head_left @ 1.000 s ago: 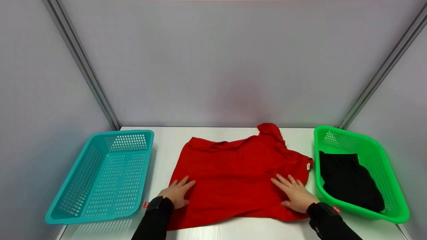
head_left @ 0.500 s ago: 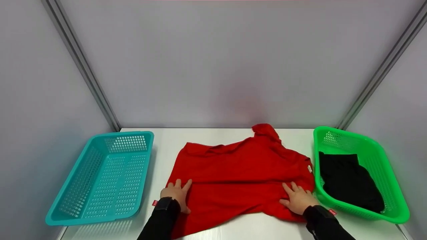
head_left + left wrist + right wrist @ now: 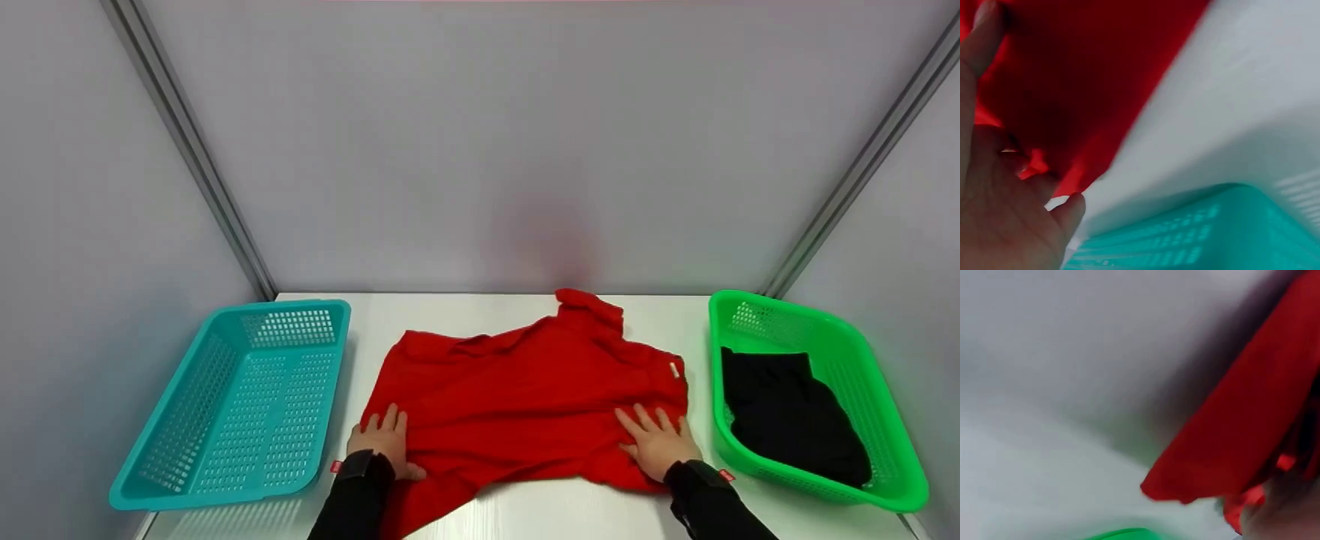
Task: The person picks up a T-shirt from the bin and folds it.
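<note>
A rumpled red shirt point(image 3: 517, 390) lies spread on the white table, a small white tag near its right edge. My left hand point(image 3: 381, 444) rests on the shirt's left side, fingers spread and fairly straight. On the other side my right hand point(image 3: 658, 444) lies on the cloth near its lower right edge, fingers fanned out. In the left wrist view, the left hand point(image 3: 1013, 208) is beside the red cloth point(image 3: 1078, 73). The right wrist view has a raised flap of the shirt point(image 3: 1230, 433), with only part of the right hand point(image 3: 1289, 514) showing.
A teal perforated basket point(image 3: 225, 498) stands left of the shirt. To the right, a bright green basket point(image 3: 896, 427) holds folded black cloth point(image 3: 795, 420). Grey panels point(image 3: 480, 150) close off the table point(image 3: 540, 510) behind and at both sides.
Both hands and the shirt have shifted somewhat left and nearer the person. The shirt's right edge has drawn away from the green basket, and its creases have changed.
</note>
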`<state>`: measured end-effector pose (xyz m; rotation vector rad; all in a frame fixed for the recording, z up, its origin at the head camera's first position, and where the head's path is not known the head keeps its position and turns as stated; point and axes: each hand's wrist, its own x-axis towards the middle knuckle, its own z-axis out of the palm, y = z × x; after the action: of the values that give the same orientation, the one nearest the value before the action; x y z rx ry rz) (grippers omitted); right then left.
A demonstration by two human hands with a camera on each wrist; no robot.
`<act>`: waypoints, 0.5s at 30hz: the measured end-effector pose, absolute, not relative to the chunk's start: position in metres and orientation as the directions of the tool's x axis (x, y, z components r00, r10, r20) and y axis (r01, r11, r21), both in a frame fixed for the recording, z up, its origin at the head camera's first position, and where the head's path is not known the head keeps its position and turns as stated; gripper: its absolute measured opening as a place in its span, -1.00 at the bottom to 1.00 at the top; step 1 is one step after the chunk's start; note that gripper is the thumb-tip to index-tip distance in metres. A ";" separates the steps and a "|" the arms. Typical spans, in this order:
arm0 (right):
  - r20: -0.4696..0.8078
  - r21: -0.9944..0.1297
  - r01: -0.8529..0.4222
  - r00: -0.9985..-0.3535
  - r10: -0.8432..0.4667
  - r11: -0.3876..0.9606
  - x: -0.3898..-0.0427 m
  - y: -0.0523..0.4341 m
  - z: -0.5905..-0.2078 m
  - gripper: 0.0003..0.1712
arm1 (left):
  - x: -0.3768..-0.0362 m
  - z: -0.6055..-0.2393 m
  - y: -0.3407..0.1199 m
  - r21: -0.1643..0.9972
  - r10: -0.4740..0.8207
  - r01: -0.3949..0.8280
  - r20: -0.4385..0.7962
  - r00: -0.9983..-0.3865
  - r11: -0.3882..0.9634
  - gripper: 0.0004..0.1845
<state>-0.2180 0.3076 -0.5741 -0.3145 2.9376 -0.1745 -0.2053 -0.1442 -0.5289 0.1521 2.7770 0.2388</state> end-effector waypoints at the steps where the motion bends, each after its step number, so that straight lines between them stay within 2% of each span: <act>1: -0.153 -0.094 -0.158 -0.973 -0.171 0.983 -0.218 0.308 -0.575 -0.29 | -0.206 -0.534 -0.146 0.212 0.145 0.077 -0.324 -0.935 0.974 0.10; 3: -0.140 -0.037 -0.077 -0.987 -0.081 0.996 -0.218 0.309 -0.576 -0.33 | -0.209 -0.541 -0.146 0.274 0.164 0.077 -0.313 -0.935 0.959 0.03; 5: -0.132 -0.031 0.004 -0.991 0.000 1.000 -0.218 0.313 -0.576 -0.34 | -0.213 -0.548 -0.143 0.308 0.206 0.121 -0.261 -0.943 0.944 -0.08; 10: -0.099 -0.079 0.075 -0.993 0.067 0.994 -0.217 0.323 -0.579 -0.35 | -0.221 -0.561 -0.134 0.282 0.321 0.277 -0.121 -0.939 0.919 -0.33; 12: -0.086 -0.092 0.059 -0.995 0.051 0.994 -0.217 0.324 -0.582 -0.35 | -0.221 -0.563 -0.132 0.282 0.319 0.271 -0.139 -0.938 0.920 -0.33; 15: -0.074 -0.126 0.000 -0.997 -0.009 0.992 -0.220 0.319 -0.587 -0.33 | -0.221 -0.566 -0.135 0.292 0.224 0.166 -0.178 -0.958 0.942 -0.30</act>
<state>-0.2200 0.3192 -0.5870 -0.0067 3.0611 -0.1933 -0.2213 -0.1350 -0.5656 0.2932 2.8886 0.4073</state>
